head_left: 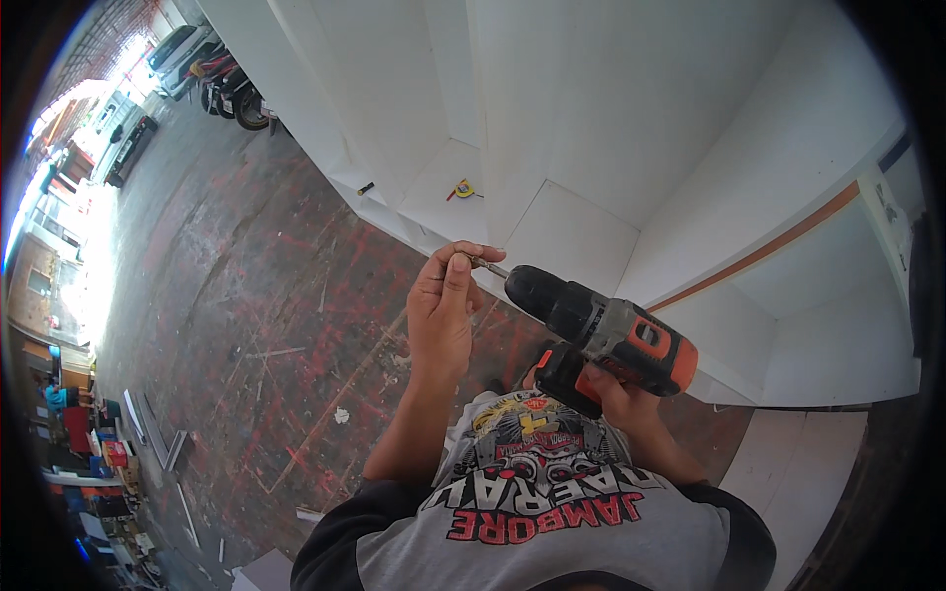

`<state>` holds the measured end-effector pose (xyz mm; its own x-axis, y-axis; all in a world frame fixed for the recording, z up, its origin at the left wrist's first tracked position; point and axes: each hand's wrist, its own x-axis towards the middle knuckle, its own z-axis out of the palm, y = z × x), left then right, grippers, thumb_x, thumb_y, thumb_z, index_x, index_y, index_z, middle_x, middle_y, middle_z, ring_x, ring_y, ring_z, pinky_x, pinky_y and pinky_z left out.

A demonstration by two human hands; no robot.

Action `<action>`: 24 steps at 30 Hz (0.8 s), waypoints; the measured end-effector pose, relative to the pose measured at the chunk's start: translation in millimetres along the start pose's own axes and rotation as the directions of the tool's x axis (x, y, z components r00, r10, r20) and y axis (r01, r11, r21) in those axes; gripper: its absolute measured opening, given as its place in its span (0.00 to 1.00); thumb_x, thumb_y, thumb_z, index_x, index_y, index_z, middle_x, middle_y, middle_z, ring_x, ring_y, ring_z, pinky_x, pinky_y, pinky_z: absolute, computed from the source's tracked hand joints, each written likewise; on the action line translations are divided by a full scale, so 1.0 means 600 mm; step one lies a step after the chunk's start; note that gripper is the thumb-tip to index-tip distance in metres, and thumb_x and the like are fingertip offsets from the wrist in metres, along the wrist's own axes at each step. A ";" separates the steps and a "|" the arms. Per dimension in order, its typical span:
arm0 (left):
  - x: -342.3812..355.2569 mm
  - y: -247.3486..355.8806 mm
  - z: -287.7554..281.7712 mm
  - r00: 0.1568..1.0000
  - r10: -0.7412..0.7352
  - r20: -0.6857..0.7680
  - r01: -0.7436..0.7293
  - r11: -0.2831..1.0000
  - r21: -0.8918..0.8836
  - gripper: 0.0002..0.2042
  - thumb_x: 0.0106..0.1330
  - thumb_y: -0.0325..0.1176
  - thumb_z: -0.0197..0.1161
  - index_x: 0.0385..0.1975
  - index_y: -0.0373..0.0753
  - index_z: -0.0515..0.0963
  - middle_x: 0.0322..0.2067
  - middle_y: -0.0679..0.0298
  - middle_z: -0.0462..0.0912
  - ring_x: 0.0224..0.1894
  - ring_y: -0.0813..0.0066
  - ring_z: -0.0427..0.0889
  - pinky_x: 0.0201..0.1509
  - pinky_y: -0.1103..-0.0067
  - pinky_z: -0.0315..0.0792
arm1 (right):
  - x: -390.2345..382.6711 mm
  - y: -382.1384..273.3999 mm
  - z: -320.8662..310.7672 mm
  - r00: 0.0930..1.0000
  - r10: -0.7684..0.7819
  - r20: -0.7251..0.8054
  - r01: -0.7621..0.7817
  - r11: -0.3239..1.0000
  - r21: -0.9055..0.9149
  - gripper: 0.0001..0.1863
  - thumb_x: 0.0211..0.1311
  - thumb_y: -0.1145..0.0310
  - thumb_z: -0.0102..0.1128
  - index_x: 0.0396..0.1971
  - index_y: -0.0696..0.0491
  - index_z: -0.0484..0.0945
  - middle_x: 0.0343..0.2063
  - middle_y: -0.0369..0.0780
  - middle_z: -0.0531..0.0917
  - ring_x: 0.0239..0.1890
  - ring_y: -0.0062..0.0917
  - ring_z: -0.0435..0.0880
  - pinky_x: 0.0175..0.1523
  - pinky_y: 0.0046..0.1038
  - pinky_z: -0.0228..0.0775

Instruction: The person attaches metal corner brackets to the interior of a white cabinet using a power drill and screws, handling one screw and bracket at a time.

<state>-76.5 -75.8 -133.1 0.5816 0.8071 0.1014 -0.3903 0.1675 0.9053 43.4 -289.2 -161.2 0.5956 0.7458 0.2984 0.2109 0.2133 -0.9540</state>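
A grey, black and orange cordless drill (pixel 645 345) lies across the front of me, its black chuck toward the left. My right hand (pixel 623 399) is closed round it near the black battery (pixel 567 379), and the drill's body hides part of the grip. From the chuck a thin metal drill bit (pixel 496 270) sticks out. With thumb and fingers, my left hand (pixel 445 305) pinches the tip end of that bit. Whether a screw also sits between those fingers is too small to tell.
White cabinet panels (pixel 581 231) rise ahead and to the right. On a shelf lie a yellow tape measure (pixel 462 189) and a small dark object (pixel 366 188). Metal strips (pixel 158 433) and stacked goods are on the far left. Motorbikes (pixel 232 94) and vehicles stand farther off.
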 end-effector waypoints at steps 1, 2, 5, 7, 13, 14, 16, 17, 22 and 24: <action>-0.001 0.000 -0.001 1.000 0.002 -0.003 -0.002 1.000 0.003 0.12 0.79 0.39 0.52 0.47 0.37 0.77 0.47 0.57 0.84 0.23 0.89 0.59 0.29 0.87 0.59 | 0.002 0.006 0.002 0.996 -0.074 0.053 0.076 0.996 -0.036 0.13 0.62 0.81 0.60 0.47 0.59 0.76 0.32 0.37 0.83 0.31 0.20 0.82 0.38 0.25 0.76; -0.002 -0.001 0.002 1.000 -0.016 0.008 0.016 0.995 -0.094 0.12 0.79 0.39 0.51 0.48 0.37 0.77 0.47 0.57 0.84 0.24 0.89 0.60 0.29 0.87 0.60 | 0.003 0.014 0.005 0.996 -0.075 0.051 0.076 0.996 -0.036 0.13 0.62 0.81 0.60 0.47 0.59 0.76 0.32 0.37 0.83 0.31 0.20 0.82 0.38 0.25 0.76; -0.004 -0.001 0.011 0.999 -0.047 0.025 0.052 0.966 -0.251 0.13 0.80 0.39 0.51 0.51 0.37 0.76 0.51 0.57 0.82 0.24 0.89 0.61 0.30 0.86 0.61 | 0.003 0.028 0.017 0.976 -0.204 0.080 0.210 0.975 -0.076 0.11 0.63 0.81 0.59 0.45 0.60 0.76 0.32 0.37 0.83 0.31 0.21 0.82 0.38 0.25 0.76; -0.007 0.000 0.015 0.998 -0.061 0.029 0.068 0.948 -0.311 0.14 0.80 0.38 0.51 0.54 0.37 0.76 0.53 0.57 0.81 0.25 0.89 0.62 0.30 0.86 0.63 | -0.002 0.029 0.028 0.995 -0.072 0.076 0.074 0.997 -0.027 0.11 0.63 0.82 0.57 0.45 0.61 0.76 0.33 0.39 0.82 0.32 0.22 0.83 0.40 0.26 0.77; -0.007 0.005 0.026 0.970 -0.242 0.029 0.207 0.755 -0.622 0.18 0.80 0.39 0.50 0.65 0.45 0.71 0.64 0.68 0.74 0.25 0.88 0.64 0.33 0.86 0.71 | 0.005 0.010 0.054 0.997 -0.069 0.023 0.065 0.986 0.153 0.09 0.64 0.81 0.57 0.43 0.61 0.77 0.35 0.40 0.82 0.36 0.23 0.83 0.42 0.27 0.77; -0.005 0.001 0.024 0.970 -0.236 0.051 0.209 0.715 -0.667 0.18 0.80 0.40 0.50 0.66 0.47 0.71 0.65 0.71 0.73 0.25 0.88 0.65 0.32 0.86 0.72 | 0.002 0.016 0.050 0.998 -0.065 0.017 0.062 0.984 0.168 0.09 0.64 0.81 0.57 0.43 0.61 0.77 0.36 0.41 0.82 0.36 0.23 0.83 0.42 0.27 0.77; -0.005 0.004 0.025 0.971 -0.226 0.071 0.209 0.674 -0.709 0.18 0.80 0.40 0.49 0.66 0.49 0.70 0.67 0.74 0.72 0.25 0.88 0.66 0.32 0.86 0.74 | -0.010 0.043 0.031 0.982 -0.160 0.099 0.173 0.974 -0.144 0.08 0.64 0.80 0.58 0.43 0.61 0.77 0.36 0.40 0.82 0.37 0.23 0.83 0.43 0.27 0.77; -0.005 0.007 0.028 0.973 -0.225 0.059 0.197 0.661 -0.724 0.18 0.80 0.41 0.49 0.66 0.49 0.70 0.67 0.74 0.71 0.25 0.88 0.66 0.31 0.86 0.75 | -0.011 0.047 0.027 0.974 -0.186 0.128 0.213 0.946 -0.244 0.08 0.64 0.80 0.58 0.42 0.61 0.77 0.36 0.40 0.82 0.37 0.23 0.83 0.43 0.27 0.77; -0.001 0.004 0.029 0.980 -0.185 0.074 0.175 0.616 -0.768 0.18 0.80 0.42 0.48 0.66 0.50 0.70 0.68 0.75 0.70 0.25 0.88 0.67 0.32 0.85 0.77 | -0.012 0.033 0.025 0.958 -0.229 0.174 0.284 0.849 -0.445 0.06 0.65 0.78 0.60 0.41 0.60 0.78 0.33 0.38 0.82 0.35 0.23 0.83 0.43 0.27 0.77; 0.001 0.003 0.036 0.983 -0.170 0.062 0.159 0.645 -0.747 0.18 0.81 0.41 0.47 0.66 0.49 0.70 0.67 0.74 0.70 0.25 0.88 0.66 0.32 0.84 0.77 | -0.013 0.044 0.021 0.971 -0.195 0.138 0.233 0.896 -0.378 0.06 0.65 0.78 0.60 0.41 0.59 0.78 0.32 0.37 0.82 0.34 0.23 0.83 0.42 0.27 0.77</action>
<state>-61.5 -87.4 -122.2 0.6830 0.7298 -0.0288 -0.6924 0.6595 0.2924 34.5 -281.7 -189.4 0.4306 0.7697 0.4713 0.6206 0.1267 -0.7738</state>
